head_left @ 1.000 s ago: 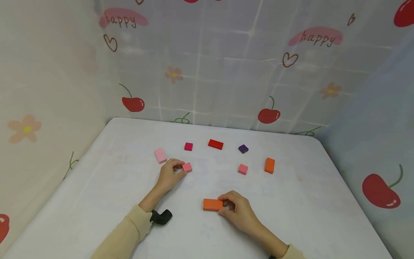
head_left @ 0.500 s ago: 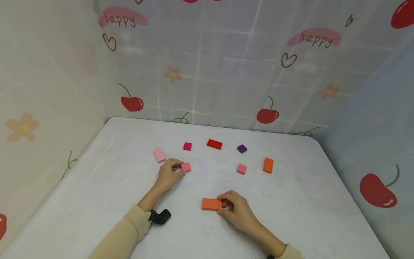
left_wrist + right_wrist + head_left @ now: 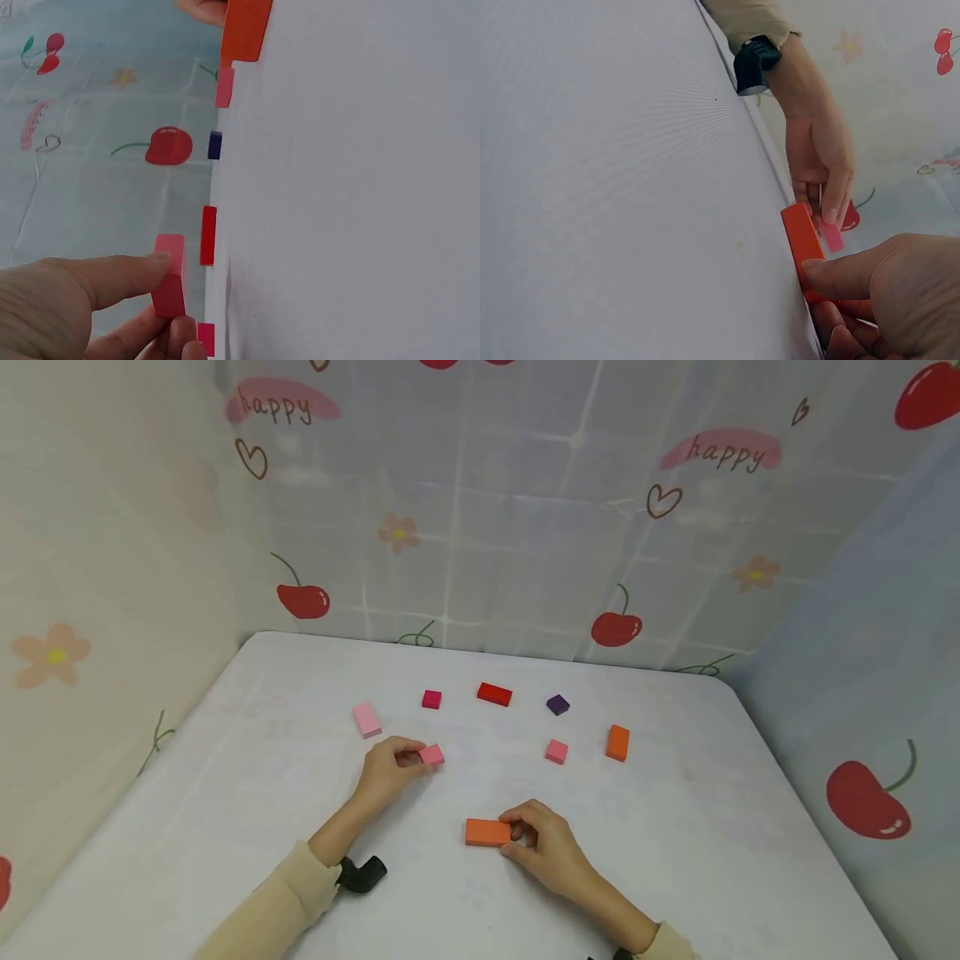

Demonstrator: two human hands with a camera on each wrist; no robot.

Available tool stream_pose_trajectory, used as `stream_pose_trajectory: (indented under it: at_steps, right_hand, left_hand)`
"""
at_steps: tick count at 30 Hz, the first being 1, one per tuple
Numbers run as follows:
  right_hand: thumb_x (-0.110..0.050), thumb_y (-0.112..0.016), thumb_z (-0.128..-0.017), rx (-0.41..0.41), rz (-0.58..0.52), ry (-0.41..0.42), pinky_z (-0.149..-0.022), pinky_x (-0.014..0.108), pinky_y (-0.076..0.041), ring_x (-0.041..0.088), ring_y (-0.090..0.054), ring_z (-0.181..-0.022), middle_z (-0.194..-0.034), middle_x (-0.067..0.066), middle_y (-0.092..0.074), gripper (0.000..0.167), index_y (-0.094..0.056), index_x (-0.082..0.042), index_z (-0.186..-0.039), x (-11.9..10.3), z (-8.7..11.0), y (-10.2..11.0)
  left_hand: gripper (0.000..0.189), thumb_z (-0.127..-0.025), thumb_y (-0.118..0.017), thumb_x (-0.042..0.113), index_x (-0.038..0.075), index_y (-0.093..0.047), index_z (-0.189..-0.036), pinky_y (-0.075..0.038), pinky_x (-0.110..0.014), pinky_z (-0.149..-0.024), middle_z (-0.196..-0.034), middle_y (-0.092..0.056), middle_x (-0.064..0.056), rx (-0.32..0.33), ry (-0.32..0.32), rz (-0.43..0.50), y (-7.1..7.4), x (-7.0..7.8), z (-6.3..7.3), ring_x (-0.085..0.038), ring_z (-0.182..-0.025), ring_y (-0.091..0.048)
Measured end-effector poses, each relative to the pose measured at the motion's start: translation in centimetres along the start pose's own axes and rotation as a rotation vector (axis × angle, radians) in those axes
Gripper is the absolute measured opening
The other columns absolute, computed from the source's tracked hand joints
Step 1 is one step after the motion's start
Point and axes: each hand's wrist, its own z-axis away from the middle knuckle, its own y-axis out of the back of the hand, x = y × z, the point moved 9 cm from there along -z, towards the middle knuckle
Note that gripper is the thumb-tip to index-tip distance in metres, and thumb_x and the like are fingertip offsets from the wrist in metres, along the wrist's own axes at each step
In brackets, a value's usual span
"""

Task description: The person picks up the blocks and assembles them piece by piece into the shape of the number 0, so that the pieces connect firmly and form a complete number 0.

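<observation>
1. I have two blocks in hold. The held pink block point(image 3: 432, 755) is in front of the person's left side, and I judge it raised off the surface point(image 3: 697, 860); the held orange block point(image 3: 487, 832) is nearer the person, and I cannot tell whether it touches the surface.
2. Left hand point(image 3: 386, 774): fingers nearly closed, pinching the held pink block between thumb and fingertips, as my left wrist view confirms.
3. Right hand point(image 3: 550, 850): thumb and fingers curled in a pinch on the right end of the held orange block; its left end juts free.
4. The two held blocks are apart, not touching.
5. Six more blocks lie beyond, which I log from left to right: light pink block point(image 3: 367, 720), magenta block point(image 3: 431, 699), red block point(image 3: 495, 694), small pink block point(image 3: 557, 752), purple block point(image 3: 557, 704), second orange block point(image 3: 617, 743). The small pink one is on the near side of the purple one.
6. Progress, my judgement: an early stage. Two blocks are grasped; I see none joined or stacked, and six are unhandled.
7. Outermost: a black device point(image 3: 363, 874) at the left wrist, beige sleeve point(image 3: 270, 897), cherry-print curtain point(image 3: 510, 560) behind the surface.
</observation>
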Motion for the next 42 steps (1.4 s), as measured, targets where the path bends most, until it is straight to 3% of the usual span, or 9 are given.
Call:
stream_pose_trajectory:
  at_steps: [8, 17, 32, 42]
  right_hand:
    - [-0.007, -0.081, -0.077, 0.001, 0.002, 0.004, -0.062, 0.018, -0.045, 0.006, -0.049, -0.07, -0.086, -0.005, -0.06, 0.031, -0.069, -0.014, -0.105, -0.1, -0.1, 0.2]
    - [-0.007, -0.081, -0.077, 0.003, -0.006, 0.01, -0.062, 0.018, -0.045, 0.007, -0.05, -0.07, -0.086, -0.004, -0.06, 0.031, -0.069, -0.014, -0.105, -0.2, -0.1, 0.2]
    - [-0.006, -0.081, -0.077, 0.006, -0.009, 0.014, -0.061, 0.017, -0.044, 0.007, -0.049, -0.069, -0.085, -0.004, -0.06, 0.031, -0.069, -0.014, -0.104, -0.4, -0.1, 0.2]
    - [-0.006, -0.081, -0.077, 0.003, -0.014, 0.001, -0.061, 0.017, -0.044, 0.007, -0.049, -0.069, -0.085, -0.005, -0.059, 0.031, -0.069, -0.014, -0.104, -0.1, -0.1, 0.0]
  left_hand:
    - [0.025, -0.076, -0.08, 0.005, 0.002, -0.072, -0.099, -0.051, -0.024, -0.071, -0.089, -0.068, -0.006, -0.072, -0.036, -0.026, -0.3, 1.1, 3.2, -0.015, -0.08, -0.059]
    - [0.022, -0.074, -0.08, 0.003, 0.007, -0.072, -0.094, -0.048, -0.022, -0.069, -0.084, -0.064, 0.001, -0.13, -0.068, -0.07, -1.7, 1.4, 5.6, -0.013, -0.079, -0.055]
    - [0.025, -0.069, -0.085, 0.003, 0.008, -0.071, -0.09, -0.051, -0.023, -0.073, -0.086, -0.064, 0.002, -0.081, -0.212, -0.094, -2.9, 2.4, 6.7, -0.011, -0.08, -0.058]
    - [0.027, -0.068, -0.086, 0.004, 0.008, -0.071, -0.09, -0.05, -0.023, -0.073, -0.087, -0.062, 0.002, -0.089, -0.224, -0.101, -3.1, 2.5, 6.9, -0.012, -0.081, -0.056]
